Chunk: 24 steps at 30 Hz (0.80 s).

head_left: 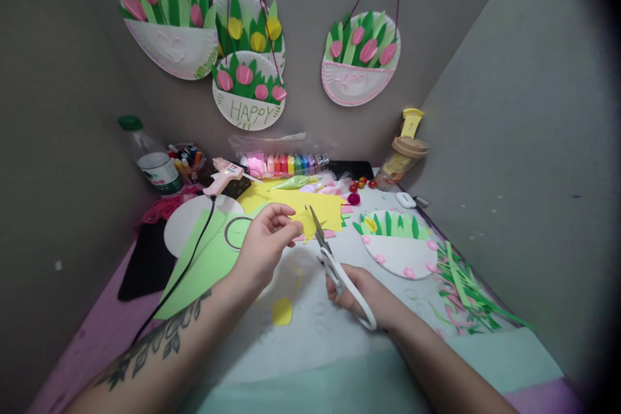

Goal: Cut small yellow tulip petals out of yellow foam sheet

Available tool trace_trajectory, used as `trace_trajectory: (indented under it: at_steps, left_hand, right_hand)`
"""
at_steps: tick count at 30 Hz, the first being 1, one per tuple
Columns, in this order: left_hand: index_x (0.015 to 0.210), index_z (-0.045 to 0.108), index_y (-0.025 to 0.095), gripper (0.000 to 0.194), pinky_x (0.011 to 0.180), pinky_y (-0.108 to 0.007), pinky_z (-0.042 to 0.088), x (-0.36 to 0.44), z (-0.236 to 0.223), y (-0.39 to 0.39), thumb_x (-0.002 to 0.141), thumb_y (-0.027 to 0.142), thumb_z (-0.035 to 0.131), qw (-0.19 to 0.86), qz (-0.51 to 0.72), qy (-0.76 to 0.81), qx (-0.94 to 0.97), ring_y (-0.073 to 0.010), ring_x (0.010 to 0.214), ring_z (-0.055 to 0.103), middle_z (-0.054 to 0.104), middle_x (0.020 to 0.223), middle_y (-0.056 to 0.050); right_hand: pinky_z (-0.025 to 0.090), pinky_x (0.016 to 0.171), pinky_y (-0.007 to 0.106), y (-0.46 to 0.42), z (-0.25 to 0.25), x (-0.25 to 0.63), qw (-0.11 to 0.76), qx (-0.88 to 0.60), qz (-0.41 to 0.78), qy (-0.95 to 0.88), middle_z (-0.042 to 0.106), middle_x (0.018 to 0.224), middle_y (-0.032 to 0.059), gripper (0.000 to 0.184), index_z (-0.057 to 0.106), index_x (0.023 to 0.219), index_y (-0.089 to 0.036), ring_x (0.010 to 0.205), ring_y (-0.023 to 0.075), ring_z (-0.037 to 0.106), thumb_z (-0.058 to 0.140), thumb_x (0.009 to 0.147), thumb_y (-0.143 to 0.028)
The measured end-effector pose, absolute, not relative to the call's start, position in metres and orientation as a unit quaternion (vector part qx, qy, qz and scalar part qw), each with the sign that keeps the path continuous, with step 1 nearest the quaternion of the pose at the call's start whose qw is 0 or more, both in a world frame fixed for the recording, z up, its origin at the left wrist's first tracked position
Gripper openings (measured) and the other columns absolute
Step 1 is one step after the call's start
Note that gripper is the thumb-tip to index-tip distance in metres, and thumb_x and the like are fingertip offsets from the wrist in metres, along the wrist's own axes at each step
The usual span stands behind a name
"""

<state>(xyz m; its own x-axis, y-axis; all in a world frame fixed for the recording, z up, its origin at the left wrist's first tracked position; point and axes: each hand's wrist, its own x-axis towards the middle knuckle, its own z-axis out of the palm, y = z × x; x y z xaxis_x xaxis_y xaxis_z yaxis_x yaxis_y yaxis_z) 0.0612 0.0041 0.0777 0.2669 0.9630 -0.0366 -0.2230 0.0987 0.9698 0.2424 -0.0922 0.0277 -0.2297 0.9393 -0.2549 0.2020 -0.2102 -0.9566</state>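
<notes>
My left hand (pixel 269 239) is closed, its thumb and fingertips pinching a small piece of yellow paper (pixel 307 226). That piece blends into the yellow sheet behind it, so its outline is hard to make out. White-handled scissors (pixel 339 275) are gripped in my right hand (pixel 356 291), blades slightly parted and pointing up beside the yellow piece. On the white work surface below lies a cut yellow petal shape (pixel 282 312), with thin yellow scraps (pixel 297 272) above it. To the right rests a paper plate pocket (pixel 398 252) with green leaves, a yellow flower and pink dots.
Yellow sheets (pixel 272 200), green paper (pixel 194 259) and a pink glue gun (pixel 226 178) with a trailing cord lie left and behind. Green trimmings (pixel 460 291) pile at right. A bottle (pixel 154 162) and a lidded cup (pixel 400 158) flank the back; plate baskets (pixel 361 81) hang on the wall.
</notes>
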Motion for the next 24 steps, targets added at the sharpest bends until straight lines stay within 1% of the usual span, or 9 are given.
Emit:
trace_trajectory:
  at_steps: [13, 19, 24]
  left_hand:
    - [0.087, 0.058, 0.018, 0.026, 0.052, -0.019, 0.040, 0.0594, 0.0792, 0.0068, 0.066, 0.023, 0.072, 0.620, 0.479, 0.388, 0.485, -0.0069, 0.055, 0.049, 0.054, 0.061, 0.007]
    - [0.086, 0.057, 0.017, 0.026, 0.052, -0.019, 0.039, 0.0596, 0.0817, 0.0059, 0.065, 0.022, 0.072, 0.621, 0.478, 0.393, 0.481, -0.0069, 0.055, 0.048, 0.053, 0.061, 0.007]
    - [0.091, 0.055, 0.019, 0.031, 0.055, -0.020, 0.041, 0.0624, 0.0799, 0.0021, 0.065, 0.024, 0.073, 0.622, 0.480, 0.383, 0.487, -0.0077, 0.060, 0.051, 0.053, 0.070, 0.006]
  right_hand:
    - [0.036, 0.054, 0.023, -0.0934, 0.0231, 0.2460, 0.314, -0.526, 0.558, -0.560, 0.055, 0.071, 0.0008, 0.021, 0.054, 0.077, -0.016, 0.062, 0.0124, 0.044, 0.059, 0.065, -0.033]
    - [0.036, 0.054, 0.022, -0.0929, 0.0238, 0.2445, 0.304, -0.544, 0.563, -0.544, 0.055, 0.069, -0.0004, 0.017, 0.055, 0.075, -0.017, 0.061, 0.0119, 0.044, 0.057, 0.061, -0.025]
    - [0.037, 0.054, 0.023, -0.0922, 0.0213, 0.2438, 0.313, -0.540, 0.557, -0.548, 0.056, 0.071, 0.0005, 0.019, 0.055, 0.075, -0.018, 0.062, 0.0131, 0.046, 0.059, 0.063, -0.032]
